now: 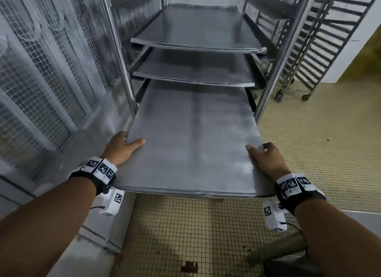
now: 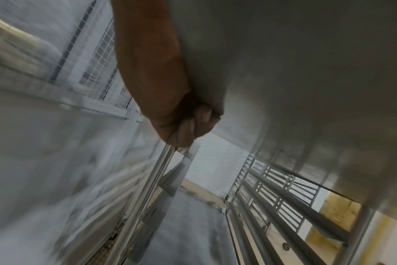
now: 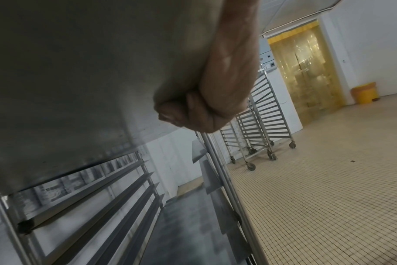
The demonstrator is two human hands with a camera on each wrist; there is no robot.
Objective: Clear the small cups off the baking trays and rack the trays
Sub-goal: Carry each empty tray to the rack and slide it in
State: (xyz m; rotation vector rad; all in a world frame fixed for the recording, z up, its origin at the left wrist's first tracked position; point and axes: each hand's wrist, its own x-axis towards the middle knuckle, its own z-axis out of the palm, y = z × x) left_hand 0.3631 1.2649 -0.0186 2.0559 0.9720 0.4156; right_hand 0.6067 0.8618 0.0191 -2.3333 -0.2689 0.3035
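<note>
A bare grey baking tray (image 1: pixel 191 144) sticks halfway out of the steel rack (image 1: pixel 121 56), its far end between the rack's uprights. My left hand (image 1: pixel 123 147) grips its left edge, thumb on top and fingers curled beneath (image 2: pixel 193 125). My right hand (image 1: pixel 262 156) grips the right edge the same way, with its fingers (image 3: pixel 188 111) curled under the tray's underside (image 3: pixel 79 71). Two more bare trays (image 1: pixel 195 72) sit on the runners above. No cups are in view.
A wire-mesh cabinet wall (image 1: pixel 47 74) stands close on the left. Empty wheeled racks (image 1: pixel 321 41) stand at the right, seen also in the right wrist view (image 3: pixel 256 125). Tiled floor (image 1: pixel 321 144) spreads to the right, with a yellow strip curtain (image 3: pixel 306 71) and a yellow bin (image 3: pixel 364 93) beyond.
</note>
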